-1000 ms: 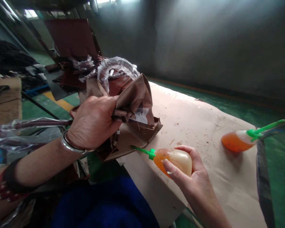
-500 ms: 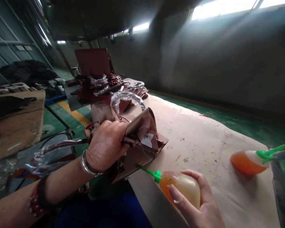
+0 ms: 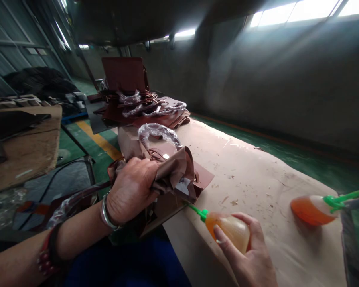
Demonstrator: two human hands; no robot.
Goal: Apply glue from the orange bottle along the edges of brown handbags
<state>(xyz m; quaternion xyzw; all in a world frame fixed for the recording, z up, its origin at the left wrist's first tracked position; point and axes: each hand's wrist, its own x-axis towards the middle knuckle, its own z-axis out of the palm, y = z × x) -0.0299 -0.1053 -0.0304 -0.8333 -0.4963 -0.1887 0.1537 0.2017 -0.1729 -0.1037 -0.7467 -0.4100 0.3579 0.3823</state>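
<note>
My left hand (image 3: 134, 189) is closed around the bunched brown lining (image 3: 175, 169) of a reddish-brown handbag (image 3: 167, 205), which lies at the table's near left edge. Clear plastic wraps the bag's handle (image 3: 160, 131). In my right hand (image 3: 248, 247) is a squeeze bottle (image 3: 227, 229) of orange glue-like liquid, lying tilted with my thumb and fingers around it. Its green nozzle (image 3: 197, 211) points left, with the tip at the bag's lower edge; whether it touches cannot be seen clearly.
A second squeeze bottle (image 3: 312, 209) with orange liquid rests at the table's right end. Several brown bags (image 3: 125, 75) are piled at the far end. Small scraps (image 3: 233, 202) dot the paper-covered table (image 3: 257, 171). Another table (image 3: 32, 147) stands to the left.
The bottle's nozzle tip has moved slightly right and up along the bag's edge. The bag's body and wrapped handle have shifted a little, while my left hand keeps its hold.
</note>
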